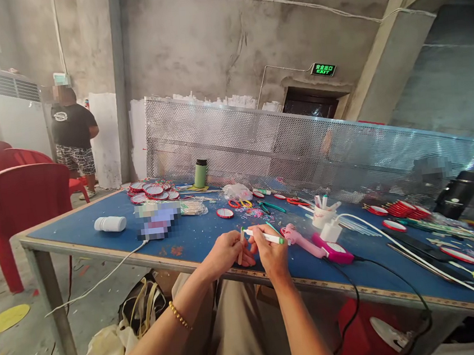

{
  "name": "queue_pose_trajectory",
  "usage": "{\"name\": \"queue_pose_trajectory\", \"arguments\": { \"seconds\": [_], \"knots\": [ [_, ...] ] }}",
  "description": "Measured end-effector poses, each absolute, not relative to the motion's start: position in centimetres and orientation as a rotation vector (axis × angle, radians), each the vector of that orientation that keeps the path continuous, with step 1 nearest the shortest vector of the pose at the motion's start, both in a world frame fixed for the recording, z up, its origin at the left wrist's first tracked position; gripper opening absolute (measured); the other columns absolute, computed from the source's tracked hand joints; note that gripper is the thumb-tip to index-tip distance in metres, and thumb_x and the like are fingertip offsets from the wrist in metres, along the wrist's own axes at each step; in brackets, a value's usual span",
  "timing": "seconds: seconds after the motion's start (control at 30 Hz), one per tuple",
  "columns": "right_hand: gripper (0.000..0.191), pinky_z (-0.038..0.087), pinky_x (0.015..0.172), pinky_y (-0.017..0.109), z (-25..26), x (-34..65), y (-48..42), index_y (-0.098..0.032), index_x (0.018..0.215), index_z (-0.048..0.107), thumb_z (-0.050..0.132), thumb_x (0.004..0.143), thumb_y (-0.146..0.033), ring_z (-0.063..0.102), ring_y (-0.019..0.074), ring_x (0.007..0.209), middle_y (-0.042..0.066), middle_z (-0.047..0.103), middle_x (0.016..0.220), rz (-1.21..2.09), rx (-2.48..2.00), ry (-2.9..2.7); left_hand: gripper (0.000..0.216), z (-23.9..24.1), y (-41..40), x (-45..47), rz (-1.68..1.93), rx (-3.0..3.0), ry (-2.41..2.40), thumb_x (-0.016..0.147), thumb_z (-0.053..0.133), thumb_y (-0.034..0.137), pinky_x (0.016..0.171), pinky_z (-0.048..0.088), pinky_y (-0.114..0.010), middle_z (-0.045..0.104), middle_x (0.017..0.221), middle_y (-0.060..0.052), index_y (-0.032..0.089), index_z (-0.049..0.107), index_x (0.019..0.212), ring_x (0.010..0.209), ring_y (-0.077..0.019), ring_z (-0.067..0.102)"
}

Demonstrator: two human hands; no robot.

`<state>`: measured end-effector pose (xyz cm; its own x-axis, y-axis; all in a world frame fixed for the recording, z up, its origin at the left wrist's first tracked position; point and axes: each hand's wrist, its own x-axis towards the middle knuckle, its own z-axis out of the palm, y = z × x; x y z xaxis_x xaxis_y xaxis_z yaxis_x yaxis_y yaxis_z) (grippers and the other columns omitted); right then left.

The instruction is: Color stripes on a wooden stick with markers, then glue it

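My right hand (272, 253) is closed round a white marker (271, 236) with a green end, its tip pointing left. Facing it at the table's front edge, my left hand (225, 252) pinches a thin, flat wooden stick (241, 247), held roughly upright. The marker's green tip is at the upper end of the stick; whether they touch I cannot tell. Just right of my right hand lies a pink glue gun (303, 242) with a magenta base (333, 250). Behind the hands are small round red-rimmed discs (225, 213) and orange-handled scissors (240, 204).
A white bottle (110, 224) lies on the blue table (77, 231) at left, near a green tumbler (201, 174). A cup of markers (323, 213) stands right. White cable (413, 243) crosses the right side. Perforated metal panel (232, 133) closes the back. A person (73, 127) stands far left.
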<state>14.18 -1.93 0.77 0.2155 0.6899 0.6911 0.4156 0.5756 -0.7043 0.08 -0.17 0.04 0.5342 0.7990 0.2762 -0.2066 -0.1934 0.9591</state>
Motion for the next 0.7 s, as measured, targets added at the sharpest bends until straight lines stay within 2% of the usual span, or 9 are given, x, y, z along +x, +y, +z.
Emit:
{"name": "queue_pose_trajectory", "arguments": {
  "seconds": [0.7],
  "knots": [
    [0.028, 0.045, 0.042, 0.022, 0.71, 14.19, -1.97, -0.020, 0.077, 0.066, 0.058, 0.091, -0.043, 0.054, 0.0108, 0.041, -0.003, 0.061, 0.058, 0.241, -0.992, -1.392, 0.037, -0.01, -0.16, 0.14, 0.988, 1.504, 0.541, 0.081, 0.062, 0.055, 0.064, 0.057, -0.031, 0.072, 0.068, -0.003, 0.021, 0.047, 0.076, 0.065, -0.0211, 0.074]
  ]
}}
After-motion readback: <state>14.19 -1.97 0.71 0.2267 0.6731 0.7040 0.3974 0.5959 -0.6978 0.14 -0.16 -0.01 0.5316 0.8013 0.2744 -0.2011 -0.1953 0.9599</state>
